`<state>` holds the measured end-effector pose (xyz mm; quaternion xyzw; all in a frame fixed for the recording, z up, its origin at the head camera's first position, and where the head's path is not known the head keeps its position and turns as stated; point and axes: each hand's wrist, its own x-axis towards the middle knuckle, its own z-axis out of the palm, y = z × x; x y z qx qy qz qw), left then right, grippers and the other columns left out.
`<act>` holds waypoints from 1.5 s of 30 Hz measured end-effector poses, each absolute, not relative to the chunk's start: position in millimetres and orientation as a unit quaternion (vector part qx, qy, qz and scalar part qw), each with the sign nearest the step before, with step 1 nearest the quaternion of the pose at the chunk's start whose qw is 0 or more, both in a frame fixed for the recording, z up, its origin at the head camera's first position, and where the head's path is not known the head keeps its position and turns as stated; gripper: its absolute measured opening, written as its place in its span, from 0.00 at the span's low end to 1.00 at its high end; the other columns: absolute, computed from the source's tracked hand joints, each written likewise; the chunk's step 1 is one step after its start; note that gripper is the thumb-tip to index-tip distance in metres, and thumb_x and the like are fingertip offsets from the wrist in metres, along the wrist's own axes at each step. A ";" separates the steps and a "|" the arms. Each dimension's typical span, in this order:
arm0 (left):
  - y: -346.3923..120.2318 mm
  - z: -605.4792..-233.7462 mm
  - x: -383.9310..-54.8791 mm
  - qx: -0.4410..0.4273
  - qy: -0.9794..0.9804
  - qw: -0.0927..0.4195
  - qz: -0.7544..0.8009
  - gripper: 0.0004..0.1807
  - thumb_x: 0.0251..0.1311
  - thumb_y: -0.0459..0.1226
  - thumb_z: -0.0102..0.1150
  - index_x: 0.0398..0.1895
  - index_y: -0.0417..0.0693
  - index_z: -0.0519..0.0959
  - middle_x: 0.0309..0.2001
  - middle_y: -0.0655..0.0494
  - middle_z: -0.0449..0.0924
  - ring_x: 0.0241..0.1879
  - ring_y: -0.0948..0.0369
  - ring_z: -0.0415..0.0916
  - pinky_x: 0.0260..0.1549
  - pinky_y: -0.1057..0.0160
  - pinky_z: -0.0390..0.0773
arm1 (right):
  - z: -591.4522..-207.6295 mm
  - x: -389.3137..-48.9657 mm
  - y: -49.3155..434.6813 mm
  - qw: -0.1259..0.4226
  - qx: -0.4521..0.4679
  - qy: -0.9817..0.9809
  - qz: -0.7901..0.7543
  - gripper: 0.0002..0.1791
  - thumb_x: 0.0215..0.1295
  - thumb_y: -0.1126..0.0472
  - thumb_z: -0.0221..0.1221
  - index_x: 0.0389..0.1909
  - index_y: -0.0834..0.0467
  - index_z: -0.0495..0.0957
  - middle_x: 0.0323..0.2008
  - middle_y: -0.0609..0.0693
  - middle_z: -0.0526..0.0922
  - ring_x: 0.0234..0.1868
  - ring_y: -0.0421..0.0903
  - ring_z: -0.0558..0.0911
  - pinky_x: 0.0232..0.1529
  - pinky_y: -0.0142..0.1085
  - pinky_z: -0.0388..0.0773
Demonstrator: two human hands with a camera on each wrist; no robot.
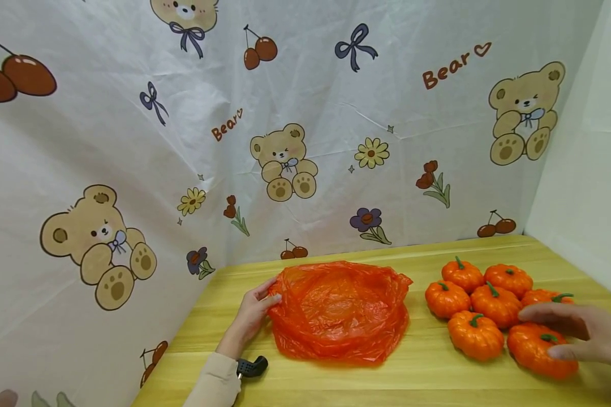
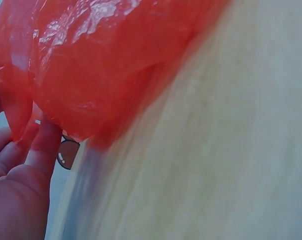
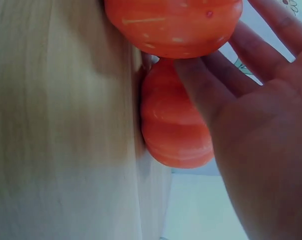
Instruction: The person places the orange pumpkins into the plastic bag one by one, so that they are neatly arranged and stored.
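A thin red-orange plastic bag (image 1: 336, 345) lies on the table with its mouth spread wide. My left hand (image 1: 257, 308) pinches the bag's left rim, thumb on the inner side and fingers outside. In the left wrist view, the bag (image 2: 101, 65) hangs over the fingers of the left hand (image 2: 26, 185). On the right, my right hand (image 1: 585, 333) is over the nearest small orange pumpkin (image 1: 532, 350), fingers spread and thumb at its side. The right wrist view shows this hand (image 3: 256, 100) with extended fingers beside a pumpkin (image 3: 176, 25); another pumpkin (image 3: 173, 125) sits behind.
Several more small pumpkins with green stems, such as the middle pumpkin (image 1: 496, 305), cluster on the wooden table (image 1: 387, 390). A cloth (image 1: 331, 102) printed with bears and flowers hangs behind and to the left. A white wall (image 1: 580, 186) stands at right.
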<state>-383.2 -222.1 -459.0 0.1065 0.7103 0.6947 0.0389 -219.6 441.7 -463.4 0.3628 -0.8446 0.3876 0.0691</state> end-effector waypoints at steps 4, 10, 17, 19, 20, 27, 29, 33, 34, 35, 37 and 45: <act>-224.4 -459.2 -383.4 0.111 0.696 0.065 0.706 0.39 0.66 0.27 0.63 0.80 0.44 0.62 0.77 0.39 0.62 0.59 0.57 0.79 0.49 0.66 0.86 | -468.8 -217.2 441.0 0.065 0.353 -0.859 0.365 0.36 0.56 0.79 0.66 0.67 0.59 0.73 0.65 0.32 0.79 0.64 0.22 0.73 0.55 0.13 0.69; -226.4 -459.1 -381.5 0.131 0.695 0.087 0.702 0.41 0.66 0.27 0.62 0.81 0.45 0.58 0.80 0.42 0.58 0.64 0.55 0.76 0.53 0.65 0.85 | -479.6 -212.7 439.3 0.096 0.323 -0.883 0.326 0.45 0.44 0.70 0.76 0.69 0.53 0.74 0.64 0.31 0.79 0.62 0.21 0.71 0.54 0.12 0.54; -227.6 -458.2 -380.3 0.136 0.691 0.096 0.703 0.42 0.67 0.26 0.61 0.82 0.46 0.56 0.81 0.43 0.56 0.69 0.50 0.72 0.55 0.64 0.84 | -483.9 -215.0 443.6 0.074 0.351 -0.863 0.357 0.51 0.40 0.70 0.76 0.72 0.59 0.70 0.67 0.39 0.79 0.64 0.25 0.71 0.55 0.12 0.57; -228.7 -458.4 -380.6 0.135 0.688 0.100 0.706 0.42 0.67 0.26 0.61 0.82 0.46 0.56 0.81 0.44 0.56 0.70 0.49 0.71 0.55 0.64 0.84 | -484.1 -215.4 445.1 0.058 0.344 -0.865 0.361 0.51 0.40 0.71 0.76 0.72 0.58 0.69 0.67 0.37 0.78 0.64 0.24 0.70 0.55 0.13 0.60; -229.2 -458.5 -380.8 0.134 0.687 0.102 0.707 0.41 0.68 0.26 0.60 0.82 0.46 0.56 0.81 0.43 0.55 0.70 0.49 0.71 0.55 0.64 0.84 | -484.3 -215.7 445.9 0.049 0.338 -0.867 0.363 0.52 0.40 0.71 0.76 0.73 0.58 0.69 0.67 0.36 0.78 0.64 0.23 0.70 0.55 0.14 0.60; -231.8 -459.7 -382.0 0.148 0.678 0.113 0.711 0.41 0.69 0.25 0.59 0.82 0.47 0.55 0.82 0.43 0.54 0.71 0.49 0.70 0.56 0.65 0.83 | -486.0 -217.3 450.2 0.028 0.317 -0.874 0.368 0.51 0.42 0.70 0.76 0.73 0.57 0.68 0.66 0.36 0.78 0.63 0.23 0.71 0.51 0.18 0.67; -231.2 -459.6 -382.2 0.151 0.677 0.111 0.712 0.42 0.68 0.25 0.59 0.83 0.47 0.55 0.81 0.42 0.53 0.69 0.52 0.72 0.55 0.65 0.83 | -488.5 -218.4 452.1 0.046 0.326 -0.870 0.367 0.50 0.42 0.70 0.76 0.72 0.58 0.69 0.66 0.39 0.80 0.62 0.25 0.73 0.53 0.17 0.66; -229.2 -459.8 -383.2 0.147 0.679 0.105 0.712 0.41 0.68 0.26 0.60 0.82 0.47 0.56 0.81 0.41 0.54 0.65 0.56 0.75 0.54 0.65 0.84 | -489.4 -220.0 455.9 0.080 0.354 -0.857 0.367 0.44 0.50 0.68 0.72 0.72 0.60 0.69 0.65 0.43 0.81 0.64 0.27 0.74 0.56 0.14 0.62; -228.9 -459.9 -383.4 0.145 0.680 0.103 0.711 0.41 0.68 0.26 0.61 0.82 0.47 0.57 0.81 0.41 0.54 0.65 0.57 0.75 0.54 0.65 0.84 | -487.4 -220.3 456.5 0.079 0.357 -0.855 0.368 0.43 0.53 0.67 0.71 0.72 0.59 0.69 0.66 0.43 0.80 0.64 0.27 0.74 0.56 0.15 0.63; -228.9 -460.0 -383.4 0.144 0.680 0.102 0.712 0.41 0.68 0.26 0.61 0.82 0.47 0.57 0.81 0.42 0.55 0.64 0.57 0.76 0.54 0.65 0.84 | -485.0 -221.0 456.8 0.076 0.364 -0.852 0.369 0.41 0.56 0.67 0.70 0.73 0.59 0.68 0.66 0.42 0.80 0.65 0.27 0.74 0.57 0.15 0.65; -229.1 -460.2 -383.2 0.143 0.680 0.101 0.712 0.41 0.68 0.26 0.61 0.82 0.47 0.57 0.81 0.42 0.55 0.64 0.58 0.76 0.54 0.66 0.84 | -479.3 -222.5 456.5 0.064 0.377 -0.847 0.370 0.40 0.60 0.68 0.68 0.74 0.61 0.66 0.68 0.41 0.78 0.66 0.28 0.73 0.56 0.17 0.70; -229.9 -459.8 -382.4 0.149 0.679 0.100 0.712 0.41 0.68 0.26 0.60 0.82 0.48 0.57 0.81 0.43 0.56 0.65 0.57 0.75 0.52 0.67 0.85 | -459.5 -224.7 443.7 0.090 0.387 -0.841 0.366 0.48 0.46 0.78 0.69 0.73 0.65 0.65 0.71 0.39 0.74 0.69 0.24 0.67 0.58 0.16 0.67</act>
